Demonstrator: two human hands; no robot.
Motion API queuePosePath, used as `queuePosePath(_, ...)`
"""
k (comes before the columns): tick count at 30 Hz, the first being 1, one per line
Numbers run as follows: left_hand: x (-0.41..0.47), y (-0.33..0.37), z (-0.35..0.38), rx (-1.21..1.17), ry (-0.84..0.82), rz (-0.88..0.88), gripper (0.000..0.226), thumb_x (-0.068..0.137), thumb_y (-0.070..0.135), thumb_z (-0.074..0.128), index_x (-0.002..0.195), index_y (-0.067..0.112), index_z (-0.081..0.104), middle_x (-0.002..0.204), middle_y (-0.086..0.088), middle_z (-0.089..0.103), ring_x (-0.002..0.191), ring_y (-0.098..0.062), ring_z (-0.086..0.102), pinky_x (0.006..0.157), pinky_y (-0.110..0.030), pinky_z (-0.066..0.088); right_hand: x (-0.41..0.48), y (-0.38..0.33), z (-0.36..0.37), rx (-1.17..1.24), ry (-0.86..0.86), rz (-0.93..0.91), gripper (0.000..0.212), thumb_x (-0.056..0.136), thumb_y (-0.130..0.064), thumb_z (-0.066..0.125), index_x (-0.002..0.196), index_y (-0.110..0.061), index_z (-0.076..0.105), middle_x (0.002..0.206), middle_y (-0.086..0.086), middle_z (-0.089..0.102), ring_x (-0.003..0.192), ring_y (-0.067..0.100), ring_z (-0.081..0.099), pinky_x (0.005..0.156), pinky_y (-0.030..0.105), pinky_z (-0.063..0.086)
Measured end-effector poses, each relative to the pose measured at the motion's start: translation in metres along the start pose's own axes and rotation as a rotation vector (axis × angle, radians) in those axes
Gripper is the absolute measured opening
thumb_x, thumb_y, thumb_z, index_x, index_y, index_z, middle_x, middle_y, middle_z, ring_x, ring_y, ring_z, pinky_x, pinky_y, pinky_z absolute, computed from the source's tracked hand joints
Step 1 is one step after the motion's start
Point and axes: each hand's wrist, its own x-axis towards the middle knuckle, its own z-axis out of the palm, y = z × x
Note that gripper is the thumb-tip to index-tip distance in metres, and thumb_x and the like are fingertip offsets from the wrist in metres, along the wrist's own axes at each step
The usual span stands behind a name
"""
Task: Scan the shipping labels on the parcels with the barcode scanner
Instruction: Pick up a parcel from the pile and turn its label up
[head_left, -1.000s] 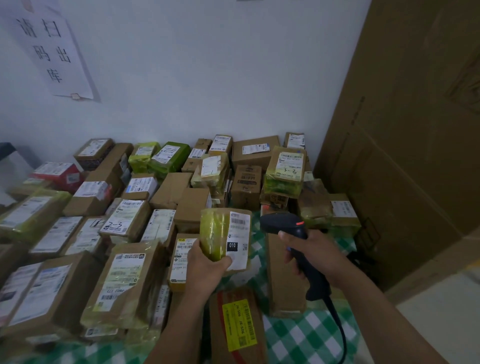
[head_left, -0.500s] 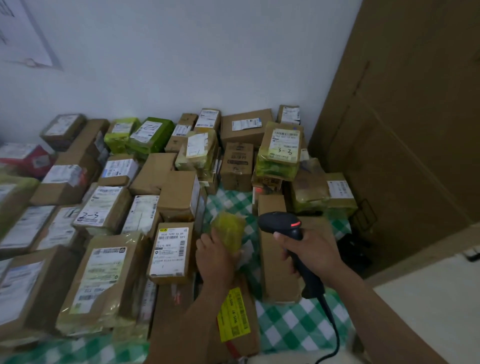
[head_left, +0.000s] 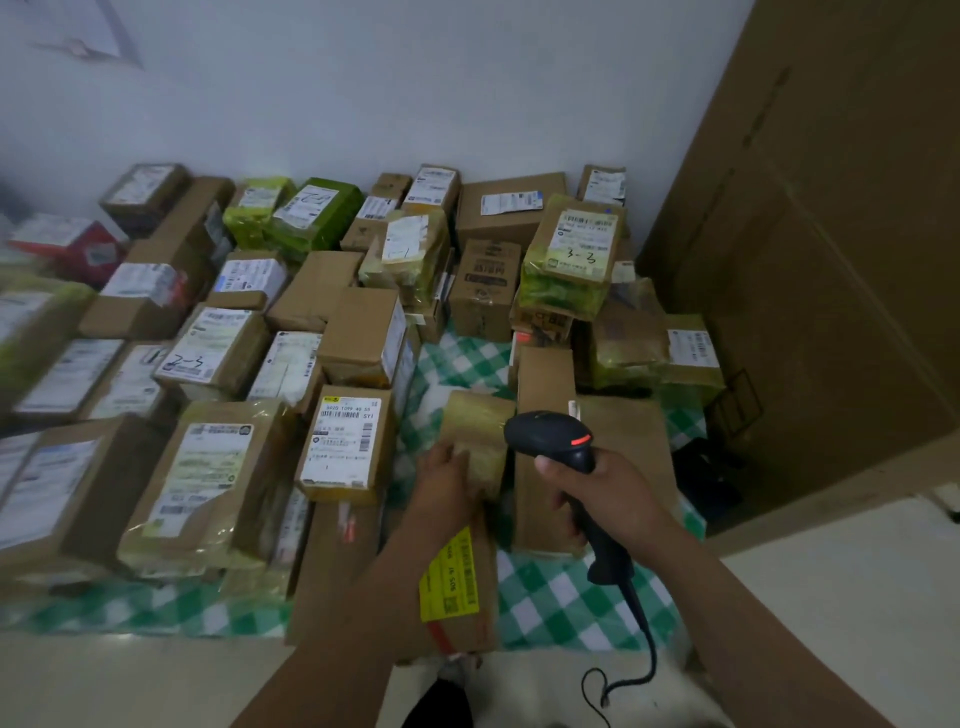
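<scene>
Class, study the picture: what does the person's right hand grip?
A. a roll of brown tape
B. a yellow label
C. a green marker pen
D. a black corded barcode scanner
D: the right hand curls round the handle of the black corded barcode scanner, whose cable trails down toward the floor.

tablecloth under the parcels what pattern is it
Green-and-white check tablecloth, shown best in the head view near the front edge.
</scene>
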Motion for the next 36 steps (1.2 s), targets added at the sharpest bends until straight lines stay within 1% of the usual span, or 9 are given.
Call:
queuePosePath(3, -0.041, -0.011, 0.008, -0.083, 0.159, -0.062, 0.056, 0.090, 0.024, 0.067, 0.141, 0.006, 0.050, 0.151, -0.017, 0.037, 0.138, -0.035, 0.033, 0.111, -0.034, 0.026, -0.012, 0.008, -0.002, 0.006, -0.053, -0.024, 0.032, 0.089, -0.027, 0.069, 0.071, -0.002, 0.061, 0.068, 0.019, 0.062, 0.042, 0.022, 0.054, 0.042, 0.027, 0.045)
queuePosePath(7, -0.103, -0.025, 0.042, -0.118, 0.337, -0.192, 0.065, 0.081, 0.027, 0.078, 0.139, 0.008, 0.053, 0.138, -0.019, 0.049, 0.125, -0.039, 0.046, 0.104, -0.046, 0.039, -0.032, 0.025, 0.001, -0.004, -0.147, -0.027, 0.020, 0.090, -0.024, 0.067, 0.084, -0.005, 0.063, 0.072, 0.019, 0.065, 0.045, 0.024, 0.056, 0.044, 0.029, 0.046)
queuePosePath(10, -0.131, -0.029, 0.076, -0.087, 0.285, -0.256, 0.098, 0.049, 0.043, 0.095, 0.125, -0.008, 0.059, 0.117, -0.031, 0.058, 0.101, -0.051, 0.059, 0.083, -0.055, 0.051, -0.044, 0.043, 0.006, -0.041, -0.196, -0.008, 0.011, 0.091, -0.023, 0.067, 0.092, -0.012, 0.064, 0.071, 0.011, 0.066, 0.049, 0.026, 0.058, 0.048, 0.032, 0.049)
queuePosePath(12, -0.140, -0.026, 0.093, -0.075, 0.211, -0.301, 0.118, 0.033, 0.059, 0.093, 0.119, -0.013, 0.057, 0.111, -0.034, 0.060, 0.092, -0.050, 0.063, 0.074, -0.055, 0.054, -0.049, 0.053, 0.007, -0.061, -0.211, 0.004, 0.011, 0.091, -0.023, 0.068, 0.096, -0.015, 0.065, 0.075, 0.012, 0.067, 0.049, 0.026, 0.059, 0.050, 0.033, 0.049)
queuePosePath(18, -0.139, -0.020, 0.107, -0.089, 0.187, -0.436, 0.143, 0.026, 0.086, 0.075, 0.128, -0.010, 0.045, 0.106, -0.030, 0.060, 0.083, -0.043, 0.064, 0.065, -0.046, 0.054, -0.059, 0.080, 0.004, -0.160, -0.196, 0.022, 0.015, 0.089, -0.027, 0.070, 0.093, -0.014, 0.065, 0.075, 0.009, 0.070, 0.050, 0.023, 0.060, 0.051, 0.032, 0.052)
queuePosePath(25, -0.153, -0.049, 0.106, -0.028, 0.161, -0.350, 0.139, 0.029, 0.074, 0.082, 0.129, -0.016, 0.050, 0.112, -0.030, 0.062, 0.087, -0.046, 0.065, 0.068, -0.051, 0.056, -0.067, 0.097, 0.003, -0.391, -0.252, -0.035, 0.017, 0.086, -0.028, 0.073, 0.088, -0.014, 0.064, 0.077, 0.018, 0.070, 0.043, 0.013, 0.059, 0.047, 0.024, 0.048)
queuePosePath(28, -0.161, -0.057, 0.104, -0.012, 0.161, -0.300, 0.139, 0.034, 0.072, 0.072, 0.137, -0.014, 0.040, 0.120, -0.031, 0.058, 0.097, -0.049, 0.062, 0.077, -0.057, 0.054, -0.069, 0.094, 0.004, -0.569, -0.299, -0.070, 0.025, 0.086, -0.033, 0.072, 0.079, -0.011, 0.062, 0.067, 0.016, 0.066, 0.041, 0.008, 0.057, 0.047, 0.022, 0.046)
queuePosePath(30, -0.165, -0.057, 0.103, 0.027, 0.189, -0.269, 0.132, 0.038, 0.072, 0.062, 0.137, -0.012, 0.035, 0.119, -0.030, 0.058, 0.096, -0.049, 0.062, 0.077, -0.057, 0.054, -0.071, 0.090, 0.006, -0.669, -0.319, -0.083, 0.031, 0.086, -0.035, 0.072, 0.085, -0.005, 0.065, 0.071, 0.019, 0.068, 0.039, 0.005, 0.055, 0.047, 0.020, 0.047)
queuePosePath(36, -0.176, -0.049, 0.097, 0.114, 0.243, -0.211, 0.119, 0.050, 0.069, 0.049, 0.137, -0.012, 0.040, 0.125, -0.027, 0.052, 0.106, -0.043, 0.053, 0.085, -0.055, 0.050, -0.081, 0.074, 0.008, -0.771, -0.333, -0.099, 0.036, 0.086, -0.037, 0.072, 0.091, -0.002, 0.066, 0.078, 0.020, 0.069, 0.037, 0.007, 0.056, 0.045, 0.020, 0.048)
